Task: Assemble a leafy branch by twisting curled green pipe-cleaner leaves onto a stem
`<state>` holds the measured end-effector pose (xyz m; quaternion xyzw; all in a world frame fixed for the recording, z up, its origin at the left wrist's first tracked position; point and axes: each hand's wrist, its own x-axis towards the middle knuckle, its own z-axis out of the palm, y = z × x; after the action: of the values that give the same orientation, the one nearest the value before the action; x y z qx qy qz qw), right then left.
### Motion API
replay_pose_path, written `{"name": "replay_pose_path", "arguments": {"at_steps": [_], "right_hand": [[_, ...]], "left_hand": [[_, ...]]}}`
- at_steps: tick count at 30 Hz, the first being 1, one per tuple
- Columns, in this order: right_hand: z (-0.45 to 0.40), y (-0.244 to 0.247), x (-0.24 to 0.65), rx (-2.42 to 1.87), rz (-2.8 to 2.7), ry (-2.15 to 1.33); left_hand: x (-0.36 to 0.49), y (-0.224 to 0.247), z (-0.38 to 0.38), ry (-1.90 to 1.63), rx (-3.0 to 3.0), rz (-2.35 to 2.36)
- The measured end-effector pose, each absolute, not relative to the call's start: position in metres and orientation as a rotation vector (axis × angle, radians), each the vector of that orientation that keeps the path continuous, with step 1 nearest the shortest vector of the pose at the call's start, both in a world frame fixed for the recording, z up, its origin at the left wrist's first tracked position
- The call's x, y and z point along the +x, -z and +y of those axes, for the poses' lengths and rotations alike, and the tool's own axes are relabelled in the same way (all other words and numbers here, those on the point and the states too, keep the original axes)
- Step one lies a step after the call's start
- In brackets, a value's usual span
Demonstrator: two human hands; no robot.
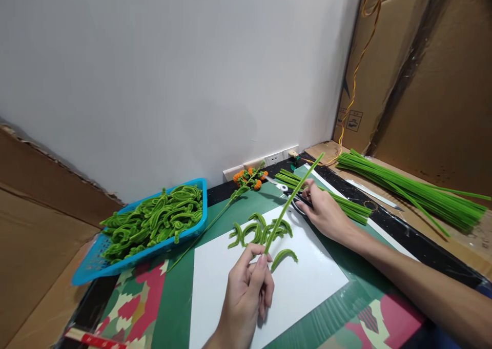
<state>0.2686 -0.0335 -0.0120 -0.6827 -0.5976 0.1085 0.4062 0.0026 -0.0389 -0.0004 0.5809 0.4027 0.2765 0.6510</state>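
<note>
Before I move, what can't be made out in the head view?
All in the head view:
- Lower end of the green stem: hidden by the left hand.
- Part of the scissors: covered by the right hand.
- Most of the blue basket's floor: buried under curled green pieces.
- Red-and-white strip: cut off by the bottom edge.
- Cardboard print: too small to read.

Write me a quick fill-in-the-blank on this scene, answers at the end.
1. The left hand pinches a long, slender green fuzzy stem that is ____ (straight or curled).
2. The right hand holds metal-bladed scissors whose handles are coloured ____.
3. Curled green fuzzy pieces fill the perforated plastic basket, which is coloured ____.
4. The small, round fuzzy flower heads beyond the rectangular white sheet are coloured ____.

Missing words: straight; black; blue; orange.
</note>
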Motion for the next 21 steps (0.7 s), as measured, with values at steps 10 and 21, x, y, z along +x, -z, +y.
{"name": "replay_pose_path", "arguments": {"at_steps": [10,21], "right_hand": [[-0.025,0.007,0.284,-1.322,-1.153,-0.716],[-0.035,-0.009,0.274,-1.329,-1.226,-0.848]], "left_hand": [[0.007,-0.003,-0.041,-0.951,1.194,1.038],[0.01,0.001,-0.033,-1.13,1.168,1.016]]}}
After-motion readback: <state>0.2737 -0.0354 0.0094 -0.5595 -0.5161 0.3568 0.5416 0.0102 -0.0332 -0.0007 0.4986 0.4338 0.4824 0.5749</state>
